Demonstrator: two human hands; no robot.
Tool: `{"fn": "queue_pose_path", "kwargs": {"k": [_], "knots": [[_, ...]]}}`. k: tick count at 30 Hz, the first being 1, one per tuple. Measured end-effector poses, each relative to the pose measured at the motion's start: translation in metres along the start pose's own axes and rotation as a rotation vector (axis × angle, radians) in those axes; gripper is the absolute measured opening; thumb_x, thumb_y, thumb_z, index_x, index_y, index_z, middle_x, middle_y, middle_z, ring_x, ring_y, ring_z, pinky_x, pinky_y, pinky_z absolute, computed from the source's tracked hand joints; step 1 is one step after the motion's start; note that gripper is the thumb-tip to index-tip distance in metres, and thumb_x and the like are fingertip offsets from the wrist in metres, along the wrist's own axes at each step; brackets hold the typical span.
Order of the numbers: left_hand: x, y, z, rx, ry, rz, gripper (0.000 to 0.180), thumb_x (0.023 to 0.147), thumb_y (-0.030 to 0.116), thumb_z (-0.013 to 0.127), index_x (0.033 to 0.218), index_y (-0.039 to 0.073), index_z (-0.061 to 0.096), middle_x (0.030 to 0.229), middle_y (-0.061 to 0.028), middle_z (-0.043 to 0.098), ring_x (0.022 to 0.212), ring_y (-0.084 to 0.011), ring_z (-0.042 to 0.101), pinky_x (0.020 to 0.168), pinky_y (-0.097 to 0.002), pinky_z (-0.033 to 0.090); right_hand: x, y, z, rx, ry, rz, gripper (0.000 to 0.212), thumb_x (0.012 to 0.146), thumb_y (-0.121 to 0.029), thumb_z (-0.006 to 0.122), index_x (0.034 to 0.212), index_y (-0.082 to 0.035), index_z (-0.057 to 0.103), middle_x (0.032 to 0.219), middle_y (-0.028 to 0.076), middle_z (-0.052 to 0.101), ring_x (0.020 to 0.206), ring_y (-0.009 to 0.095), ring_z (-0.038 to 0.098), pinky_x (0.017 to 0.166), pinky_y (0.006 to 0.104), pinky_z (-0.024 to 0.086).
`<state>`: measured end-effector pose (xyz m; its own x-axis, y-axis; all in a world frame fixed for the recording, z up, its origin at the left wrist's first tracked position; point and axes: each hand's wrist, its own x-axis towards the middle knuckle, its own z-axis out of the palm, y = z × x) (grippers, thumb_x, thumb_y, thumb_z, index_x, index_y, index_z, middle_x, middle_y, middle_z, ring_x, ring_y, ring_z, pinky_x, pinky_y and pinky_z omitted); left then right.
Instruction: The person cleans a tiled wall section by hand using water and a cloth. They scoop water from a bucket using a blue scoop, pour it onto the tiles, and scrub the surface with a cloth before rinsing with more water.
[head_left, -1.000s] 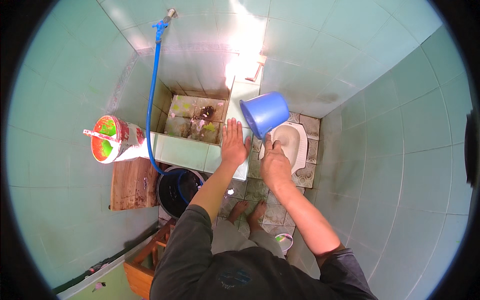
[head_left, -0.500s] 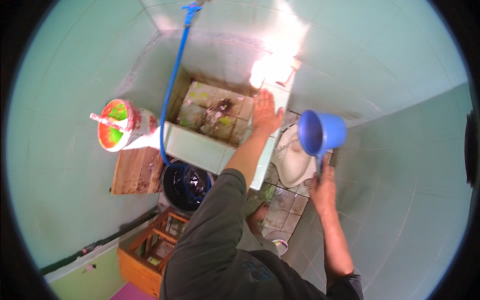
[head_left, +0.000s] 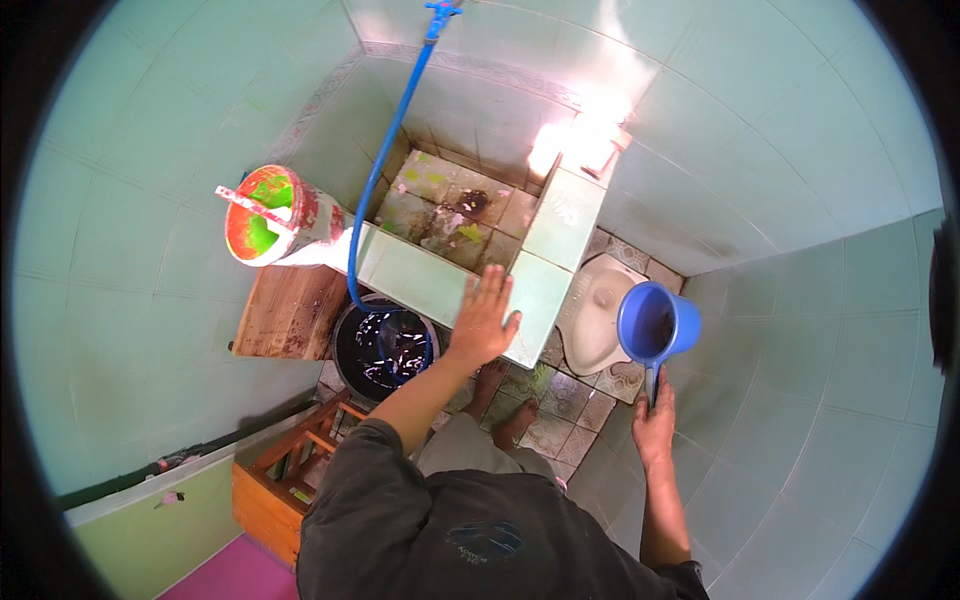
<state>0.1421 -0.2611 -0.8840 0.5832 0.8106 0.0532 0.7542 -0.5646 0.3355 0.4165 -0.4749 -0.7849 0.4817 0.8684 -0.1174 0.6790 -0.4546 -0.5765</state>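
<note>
While left hand (head_left: 482,325) spreads its fingers over tiled ledge (head_left: 545,290), right hand (head_left: 655,425) grips blue dipper (head_left: 683,328) by its handle, cup just ahead of grip (mouth leftward).

R hand (head_left: 655,425) w/ blue dipper (head_left: 682,325), L hand (head_left: 482,328) nr ledge (head_left: 548,278)

top edge: blue tap (head_left: 441,13) cut off | right: dipper handle (head_left: 651,383) partly hidden by right hand (head_left: 655,424) | upper centre: dark clump (head_left: 475,201) too small to tell
</note>
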Motion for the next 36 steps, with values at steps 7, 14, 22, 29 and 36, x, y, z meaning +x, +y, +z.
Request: {"fn": "queue_pose_path", "kwargs": {"k": [7,14,22,29,36], "knots": [[0.058,0.030,0.031,0.082,0.067,-0.170,0.075,0.099,0.045,0.040,0.151,-0.007,0.027,0.161,-0.0247,0.018,0.152,-0.0354,0.009,0.123,-0.0525,0.005,-0.030,0.006,-0.008,-0.017,-0.001,0.057,0.062,0.088,-0.001,0.057,0.147,-0.001,0.036,0.129,0.029,0.052,0.113,0.047,0.056,0.096,0.0480,0.047],[0.195,0.048,0.058,0.158,0.062,-0.143,0.084,0.098,0.053,0.034,0.153,-0.008,0.018,0.163,-0.0244,0.009,0.153,-0.0342,0.001,0.123,-0.0504,-0.001,-0.029,-0.015,-0.003,0.001,-0.041,0.131,0.063,0.088,-0.004,0.059,0.147,0.000,0.037,0.132,0.030,0.051,0.120,0.046,0.053,0.102,0.0457,0.045],[0.253,0.049,0.049,0.182,-0.031,-0.237,0.105,0.091,0.072,0.034,0.153,-0.010,0.013,0.162,-0.0258,0.008,0.152,-0.0362,-0.003,0.121,-0.0510,-0.007,-0.028,-0.029,-0.020,0.011,0.000,0.155,0.063,0.087,-0.003,0.059,0.146,0.002,0.037,0.130,0.030,0.052,0.119,0.047,0.054,0.101,0.0464,0.046],[0.283,0.050,0.049,-0.012,0.332,-0.262,0.084,0.079,0.062,0.065,0.124,-0.008,0.051,0.131,-0.0226,0.048,0.130,-0.0354,0.036,0.113,-0.0501,0.022,-0.049,-0.018,-0.014,0.024,0.032,0.271,0.062,0.088,-0.004,0.060,0.146,0.003,0.037,0.130,0.031,0.053,0.121,0.047,0.053,0.103,0.0461,0.045],[0.321,0.035,0.053,-0.085,0.386,-0.256,0.054,0.073,0.050,0.075,0.089,0.000,0.065,0.101,-0.0151,0.058,0.105,-0.0310,0.051,0.097,-0.0442,0.039,-0.050,-0.014,-0.002,0.005,0.006,0.331,0.063,0.088,-0.005,0.061,0.145,0.004,0.037,0.130,0.032,0.053,0.121,0.047,0.053,0.104,0.0463,0.044]]}}
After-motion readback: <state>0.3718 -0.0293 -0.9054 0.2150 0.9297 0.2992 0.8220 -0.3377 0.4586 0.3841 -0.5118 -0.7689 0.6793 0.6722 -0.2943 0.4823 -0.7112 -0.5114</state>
